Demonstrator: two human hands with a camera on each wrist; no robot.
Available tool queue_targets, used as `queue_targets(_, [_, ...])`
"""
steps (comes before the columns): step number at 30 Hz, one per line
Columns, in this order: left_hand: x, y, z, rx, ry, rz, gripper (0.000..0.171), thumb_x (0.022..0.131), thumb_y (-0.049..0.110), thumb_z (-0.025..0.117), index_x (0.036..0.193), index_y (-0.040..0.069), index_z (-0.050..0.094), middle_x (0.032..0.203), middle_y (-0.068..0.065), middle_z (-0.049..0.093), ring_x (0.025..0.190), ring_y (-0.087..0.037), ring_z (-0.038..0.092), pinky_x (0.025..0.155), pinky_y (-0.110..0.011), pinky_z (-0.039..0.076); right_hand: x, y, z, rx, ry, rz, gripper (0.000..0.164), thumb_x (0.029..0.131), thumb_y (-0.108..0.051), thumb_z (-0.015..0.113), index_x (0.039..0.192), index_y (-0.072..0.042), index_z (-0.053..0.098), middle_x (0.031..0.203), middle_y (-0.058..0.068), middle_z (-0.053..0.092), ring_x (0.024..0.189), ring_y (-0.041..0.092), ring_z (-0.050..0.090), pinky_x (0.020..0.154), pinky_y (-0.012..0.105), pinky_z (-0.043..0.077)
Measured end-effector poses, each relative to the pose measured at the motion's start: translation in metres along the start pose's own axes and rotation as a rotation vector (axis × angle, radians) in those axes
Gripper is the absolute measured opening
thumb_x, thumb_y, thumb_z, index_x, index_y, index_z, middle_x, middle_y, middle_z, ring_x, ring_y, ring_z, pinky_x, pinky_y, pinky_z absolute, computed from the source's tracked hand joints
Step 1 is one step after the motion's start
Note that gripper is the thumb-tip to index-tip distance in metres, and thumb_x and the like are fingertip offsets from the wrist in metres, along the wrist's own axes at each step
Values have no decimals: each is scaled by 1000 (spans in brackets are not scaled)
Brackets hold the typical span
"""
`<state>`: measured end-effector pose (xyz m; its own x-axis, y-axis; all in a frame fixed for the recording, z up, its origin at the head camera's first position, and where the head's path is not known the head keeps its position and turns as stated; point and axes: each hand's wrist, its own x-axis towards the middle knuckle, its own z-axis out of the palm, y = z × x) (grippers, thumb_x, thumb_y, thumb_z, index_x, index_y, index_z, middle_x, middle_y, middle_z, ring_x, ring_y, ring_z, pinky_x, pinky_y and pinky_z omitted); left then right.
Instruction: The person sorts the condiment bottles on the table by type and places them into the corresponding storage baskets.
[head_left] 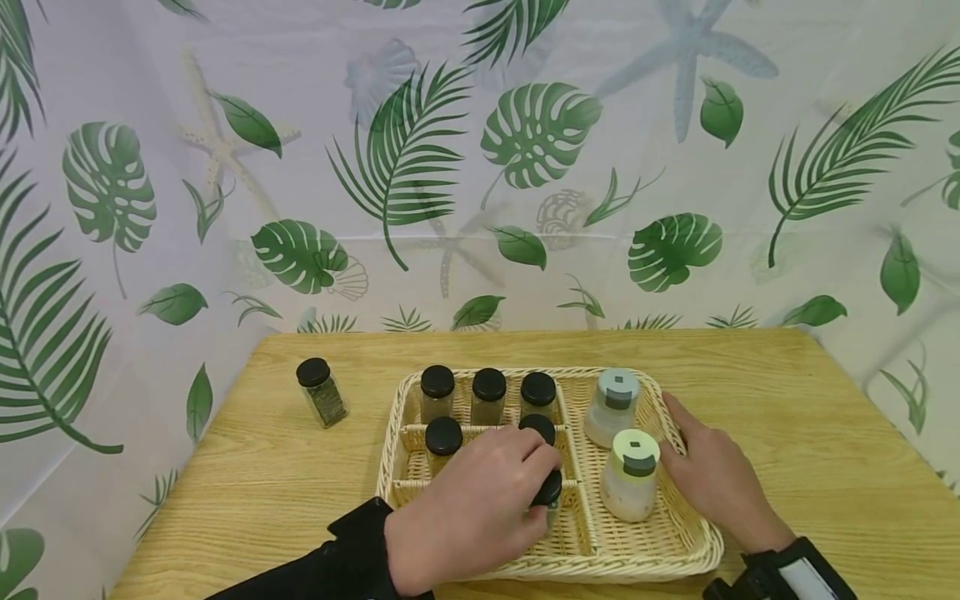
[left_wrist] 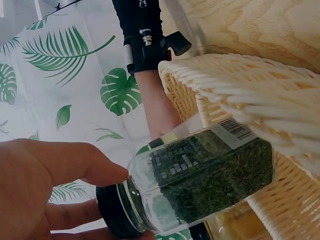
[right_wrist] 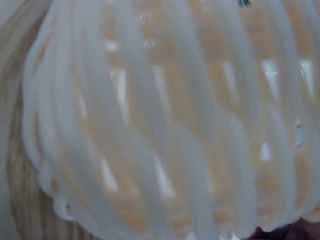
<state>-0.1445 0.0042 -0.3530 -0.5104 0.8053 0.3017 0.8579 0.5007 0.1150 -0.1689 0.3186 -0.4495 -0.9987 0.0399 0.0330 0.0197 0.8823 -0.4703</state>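
My left hand (head_left: 480,508) pinches the black lid of a glass jar of dried green herbs (left_wrist: 215,175) between thumb and fingers. The jar is over the front right small compartment of the wicker basket (head_left: 615,568); in the left wrist view it is beside the woven wall. My right hand (head_left: 720,475) grips the basket's right rim. Other black-lidded jars (head_left: 437,392) stand in the small compartments, some partly hidden behind my left hand. The right wrist view is filled by blurred weave.
In the basket's wide right section stand a jar with a grey-blue lid (head_left: 613,407) and one with a yellow-green lid (head_left: 632,479). Another herb jar (head_left: 324,396) stands on the wooden table (head_left: 247,467), left of the basket. A leaf-patterned cloth (head_left: 450,167) hangs behind.
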Motion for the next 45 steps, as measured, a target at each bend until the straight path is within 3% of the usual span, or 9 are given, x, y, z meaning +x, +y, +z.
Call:
queue_targets(12, [0, 1, 16, 35, -22, 37, 21, 85, 12, 70, 106, 13, 65, 90, 5, 57, 78, -7, 47, 72, -21, 43, 0, 1, 1, 3, -2, 6, 68, 102, -23, 46, 161, -5, 18, 62, 3, 45, 47, 13, 34, 46, 30, 30])
queue_targets(21, [1, 2, 23, 37, -88, 32, 21, 89, 15, 70, 109, 13, 65, 95, 4, 60, 79, -7, 49, 72, -20, 41, 0, 1, 1, -4, 0, 6, 68, 102, -23, 46, 161, -4, 18, 63, 3, 44, 48, 13, 34, 47, 30, 29])
queue_targets(28, [0, 1, 30, 59, -82, 54, 16, 90, 16, 69, 105, 14, 65, 92, 5, 58, 76, -7, 46, 70, -20, 39, 1, 1, 1, 6, 5, -3, 68, 103, -24, 46, 161, -5, 18, 62, 2, 45, 47, 13, 34, 46, 29, 29])
queue_targets(38, [1, 1, 29, 17, -99, 7, 19, 92, 23, 71, 108, 17, 65, 94, 6, 58, 79, -7, 48, 68, -20, 38, 1, 1, 1, 0, 6, -6, 68, 103, -23, 47, 161, -4, 19, 61, 2, 43, 47, 13, 34, 47, 30, 29])
queue_targets(45, [2, 1, 30, -9, -93, -7, 22, 92, 28, 71, 110, 16, 66, 99, 5, 60, 85, -7, 52, 72, -19, 42, 1, 0, 1, 1, -1, 1, 68, 102, -23, 47, 161, -4, 18, 69, 4, 51, 52, 16, 39, 49, 31, 30])
